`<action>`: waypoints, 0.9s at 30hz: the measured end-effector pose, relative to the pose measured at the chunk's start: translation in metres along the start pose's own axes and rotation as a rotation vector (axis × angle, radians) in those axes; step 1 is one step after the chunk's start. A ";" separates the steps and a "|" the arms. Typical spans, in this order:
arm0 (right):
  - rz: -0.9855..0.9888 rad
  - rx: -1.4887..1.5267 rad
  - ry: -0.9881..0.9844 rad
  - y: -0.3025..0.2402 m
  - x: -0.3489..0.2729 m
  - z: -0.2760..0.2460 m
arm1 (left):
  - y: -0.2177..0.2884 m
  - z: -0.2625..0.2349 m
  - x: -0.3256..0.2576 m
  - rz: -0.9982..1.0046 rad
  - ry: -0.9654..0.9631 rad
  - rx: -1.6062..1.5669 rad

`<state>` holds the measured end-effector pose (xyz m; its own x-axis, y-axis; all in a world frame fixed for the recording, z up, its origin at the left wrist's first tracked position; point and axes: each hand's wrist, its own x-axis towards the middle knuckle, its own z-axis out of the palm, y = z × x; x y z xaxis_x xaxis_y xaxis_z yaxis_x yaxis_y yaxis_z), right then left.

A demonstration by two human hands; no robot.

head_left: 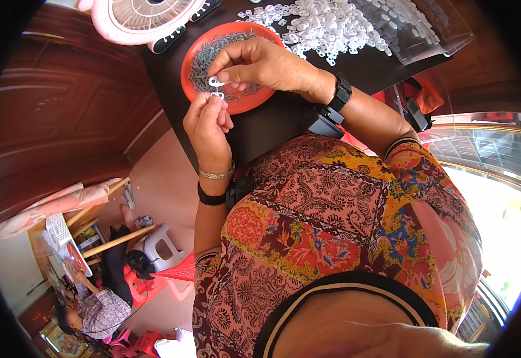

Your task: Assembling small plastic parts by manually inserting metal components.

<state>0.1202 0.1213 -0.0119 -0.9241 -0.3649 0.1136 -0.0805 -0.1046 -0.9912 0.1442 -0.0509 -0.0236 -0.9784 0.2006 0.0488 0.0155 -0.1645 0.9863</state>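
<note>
Over the orange bowl (187, 62), both my hands are close together in front of me. My left hand (208, 128) pinches a small white plastic piece (217, 95) with holes in it between thumb and fingertips. Just above, another small white holed piece (215, 82) is pinched by my right hand (264, 64). Whether the two pieces are joined, I cannot tell. Many thin grey screw-like pieces (203, 59) fill the bowl, partly hidden by my right hand.
A heap of white plastic pieces (326, 27) lies on the dark table (254, 134), beside a clear plastic tray (445, 36). A pink fan (144, 15) stands at the far left. Another person (102, 310) sits at a small table in the lower left, near a red stool (141, 343).
</note>
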 end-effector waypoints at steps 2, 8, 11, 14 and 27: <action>-0.005 -0.005 0.010 -0.001 0.000 0.000 | 0.000 0.000 0.000 0.007 0.008 0.001; 0.013 -0.066 0.040 -0.004 -0.001 0.001 | 0.000 0.000 -0.001 0.003 0.015 0.004; 0.004 -0.054 0.020 -0.004 -0.002 0.001 | -0.001 0.000 -0.001 0.006 0.009 0.007; -0.008 -0.068 0.015 -0.007 -0.004 0.002 | -0.001 0.001 -0.002 0.002 0.014 0.014; -0.088 -0.179 -0.029 -0.005 -0.005 0.003 | -0.001 0.003 -0.001 0.016 -0.012 0.029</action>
<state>0.1262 0.1211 -0.0077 -0.8995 -0.3883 0.2000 -0.2283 0.0276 -0.9732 0.1460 -0.0478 -0.0239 -0.9754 0.2102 0.0660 0.0370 -0.1393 0.9896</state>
